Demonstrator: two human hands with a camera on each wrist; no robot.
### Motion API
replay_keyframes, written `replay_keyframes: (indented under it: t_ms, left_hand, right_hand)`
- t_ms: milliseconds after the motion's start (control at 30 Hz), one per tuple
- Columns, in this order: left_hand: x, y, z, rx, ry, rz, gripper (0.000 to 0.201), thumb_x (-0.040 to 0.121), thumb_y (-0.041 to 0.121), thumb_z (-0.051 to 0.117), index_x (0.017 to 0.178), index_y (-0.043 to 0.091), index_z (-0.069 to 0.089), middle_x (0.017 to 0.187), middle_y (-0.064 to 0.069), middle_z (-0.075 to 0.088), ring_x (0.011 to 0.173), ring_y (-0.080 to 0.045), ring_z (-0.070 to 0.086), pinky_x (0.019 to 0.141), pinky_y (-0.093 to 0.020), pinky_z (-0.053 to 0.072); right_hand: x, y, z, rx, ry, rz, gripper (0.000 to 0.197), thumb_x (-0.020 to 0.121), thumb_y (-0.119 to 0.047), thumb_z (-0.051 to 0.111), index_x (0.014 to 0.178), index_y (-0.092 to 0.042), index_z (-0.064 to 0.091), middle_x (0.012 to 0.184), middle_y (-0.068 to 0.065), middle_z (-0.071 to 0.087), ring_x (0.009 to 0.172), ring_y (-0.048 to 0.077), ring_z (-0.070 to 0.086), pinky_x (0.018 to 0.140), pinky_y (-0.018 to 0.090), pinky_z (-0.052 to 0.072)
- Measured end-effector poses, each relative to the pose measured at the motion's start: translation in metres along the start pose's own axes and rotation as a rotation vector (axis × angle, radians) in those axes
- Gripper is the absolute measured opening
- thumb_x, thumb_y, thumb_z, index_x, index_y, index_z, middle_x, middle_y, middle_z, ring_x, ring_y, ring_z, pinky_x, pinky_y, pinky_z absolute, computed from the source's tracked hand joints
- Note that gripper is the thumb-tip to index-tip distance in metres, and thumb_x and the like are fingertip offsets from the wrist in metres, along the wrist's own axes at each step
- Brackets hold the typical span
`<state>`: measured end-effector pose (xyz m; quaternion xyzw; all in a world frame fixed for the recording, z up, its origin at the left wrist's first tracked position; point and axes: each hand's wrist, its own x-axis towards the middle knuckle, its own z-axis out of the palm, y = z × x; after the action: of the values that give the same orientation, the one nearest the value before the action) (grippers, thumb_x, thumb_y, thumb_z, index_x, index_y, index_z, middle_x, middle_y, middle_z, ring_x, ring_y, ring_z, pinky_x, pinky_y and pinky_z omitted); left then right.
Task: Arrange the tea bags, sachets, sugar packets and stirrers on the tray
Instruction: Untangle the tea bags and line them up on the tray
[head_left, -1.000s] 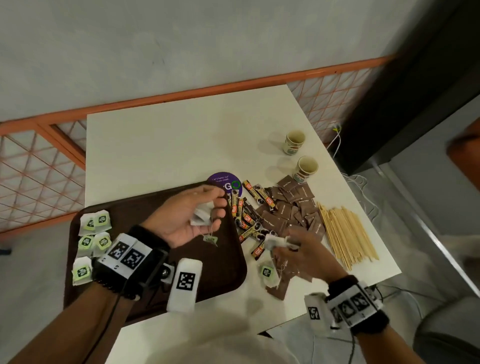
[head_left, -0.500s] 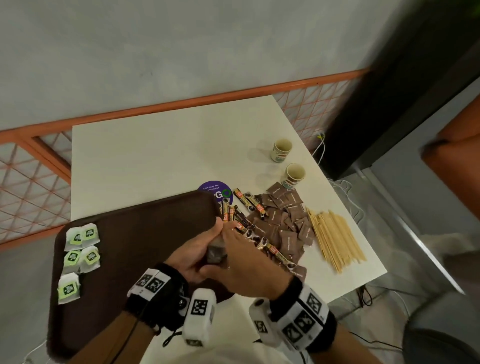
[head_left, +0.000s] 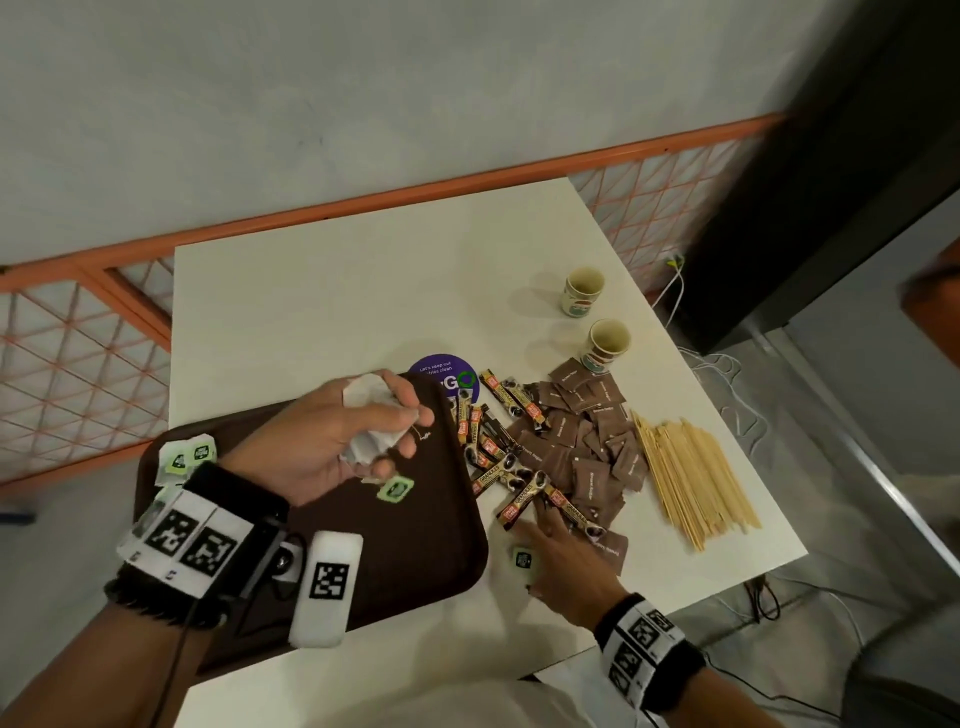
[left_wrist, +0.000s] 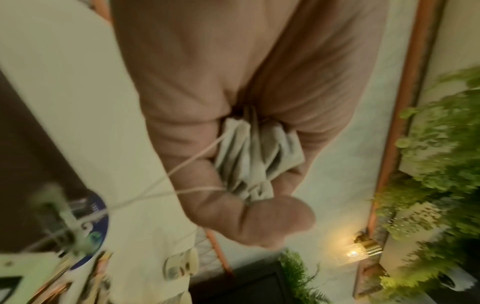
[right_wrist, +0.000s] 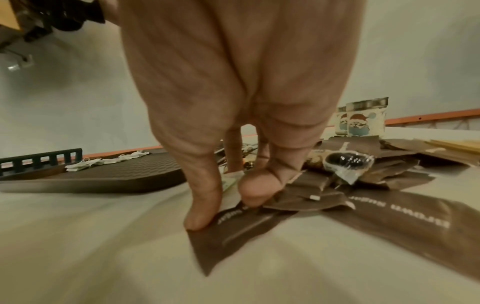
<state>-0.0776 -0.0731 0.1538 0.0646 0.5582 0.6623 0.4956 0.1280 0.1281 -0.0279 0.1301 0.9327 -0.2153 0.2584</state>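
My left hand hovers over the brown tray and grips a bunch of white tea bags, crumpled in the fist. A green tag dangles from it on a string. More tea bags lie at the tray's left end. My right hand reaches down at the near edge of the pile; its fingertips rest on a brown sugar packet. A tea bag tag lies beside that hand. Coffee sachets, sugar packets and wooden stirrers lie on the table to the right.
Two paper cups stand behind the pile near the table's right edge. A purple round sticker lies at the tray's far corner. An orange mesh railing runs behind and left of the white table.
The hands met over the tray half a second ago and have parted. The left one now holds a bigger bunch of tea bags; the right one has gone back down to the pile.
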Motion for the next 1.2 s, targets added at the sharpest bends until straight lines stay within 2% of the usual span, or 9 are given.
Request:
replay_keyframes:
  t_ms: [133, 200, 267, 400, 533, 767, 967, 1067, 1200]
  left_hand:
    - [-0.008, 0.027, 0.013, 0.084, 0.022, 0.130, 0.017, 0.075, 0.005, 0.077, 0.086, 0.011, 0.064, 0.098, -0.016, 0.067, 0.062, -0.017, 0.059, 0.041, -0.023, 0.043]
    - [-0.013, 0.036, 0.019, 0.117, 0.057, 0.179, 0.014, 0.082, -0.001, 0.067, 0.087, 0.011, 0.063, 0.094, -0.013, 0.065, 0.060, -0.016, 0.056, 0.039, -0.021, 0.038]
    - [-0.016, 0.039, 0.019, 0.122, 0.094, 0.209, 0.014, 0.086, -0.001, 0.057, 0.091, 0.011, 0.064, 0.092, -0.011, 0.062, 0.059, -0.015, 0.053, 0.037, -0.020, 0.035]
    - [-0.018, 0.028, 0.011, 0.056, 0.158, 0.155, 0.016, 0.087, -0.001, 0.057, 0.089, 0.010, 0.068, 0.088, -0.010, 0.057, 0.057, -0.014, 0.048, 0.036, -0.017, 0.032]
    - [-0.010, 0.004, 0.010, 0.082, 0.159, 0.028, 0.009, 0.087, 0.006, 0.063, 0.090, 0.009, 0.071, 0.085, -0.008, 0.057, 0.055, -0.013, 0.048, 0.036, -0.016, 0.029]
    - [-0.002, -0.021, 0.024, 0.168, 0.047, -0.023, 0.022, 0.098, 0.020, 0.055, 0.112, 0.017, 0.071, 0.098, -0.007, 0.059, 0.062, -0.013, 0.052, 0.042, -0.021, 0.037]
    - [-0.020, -0.020, 0.022, 0.071, -0.045, 0.030, 0.040, 0.091, 0.034, 0.059, 0.122, 0.010, 0.064, 0.091, -0.005, 0.066, 0.061, -0.013, 0.052, 0.044, -0.021, 0.041]
    - [-0.031, -0.025, 0.007, 0.075, 0.100, 0.061, 0.039, 0.086, 0.031, 0.066, 0.116, 0.006, 0.066, 0.093, -0.008, 0.066, 0.060, -0.011, 0.053, 0.045, -0.021, 0.040]
    - [-0.054, -0.027, -0.035, 0.011, 0.366, 0.130, 0.014, 0.096, 0.019, 0.058, 0.095, 0.007, 0.067, 0.090, -0.010, 0.062, 0.058, -0.011, 0.050, 0.042, -0.021, 0.036]
  right_hand:
    - [0.005, 0.003, -0.008, 0.011, -0.025, 0.034, 0.031, 0.082, -0.022, 0.071, 0.108, -0.019, 0.054, 0.122, -0.001, 0.044, 0.094, 0.022, 0.058, 0.074, 0.036, 0.055]
    - [0.007, 0.010, -0.015, 0.116, -0.005, 0.055, 0.017, 0.082, -0.017, 0.068, 0.093, -0.021, 0.056, 0.100, -0.004, 0.053, 0.089, 0.018, 0.055, 0.068, 0.025, 0.047]
    - [0.006, 0.021, -0.024, 0.269, 0.061, 0.068, 0.020, 0.084, -0.014, 0.068, 0.082, -0.027, 0.053, 0.087, -0.010, 0.056, 0.080, 0.011, 0.056, 0.064, 0.018, 0.045]
    - [-0.001, 0.036, -0.055, 0.489, 0.132, 0.049, 0.018, 0.086, -0.018, 0.073, 0.081, -0.026, 0.057, 0.083, -0.010, 0.063, 0.072, 0.003, 0.058, 0.063, 0.013, 0.045]
    - [-0.012, 0.022, -0.100, 0.706, 0.112, -0.055, 0.009, 0.087, -0.013, 0.072, 0.093, -0.013, 0.065, 0.080, -0.001, 0.069, 0.066, 0.007, 0.059, 0.060, 0.021, 0.047]
    - [-0.040, -0.058, -0.176, 0.737, 0.032, -0.296, 0.007, 0.092, -0.014, 0.066, 0.093, -0.018, 0.073, 0.066, -0.010, 0.064, 0.059, 0.002, 0.054, 0.056, 0.013, 0.042]
    - [-0.032, -0.105, -0.198, 0.690, 0.195, -0.375, 0.011, 0.092, -0.019, 0.067, 0.088, -0.025, 0.075, 0.072, -0.006, 0.069, 0.064, 0.009, 0.058, 0.063, 0.020, 0.045]
    - [-0.012, -0.123, -0.185, 0.672, 0.253, -0.347, 0.013, 0.093, -0.018, 0.063, 0.086, -0.022, 0.073, 0.063, -0.012, 0.063, 0.059, 0.001, 0.052, 0.060, 0.017, 0.042]
    - [0.025, -0.121, -0.150, 0.446, 0.266, -0.289, 0.014, 0.093, -0.016, 0.062, 0.082, -0.019, 0.068, 0.068, -0.012, 0.063, 0.059, -0.002, 0.054, 0.060, 0.012, 0.040]
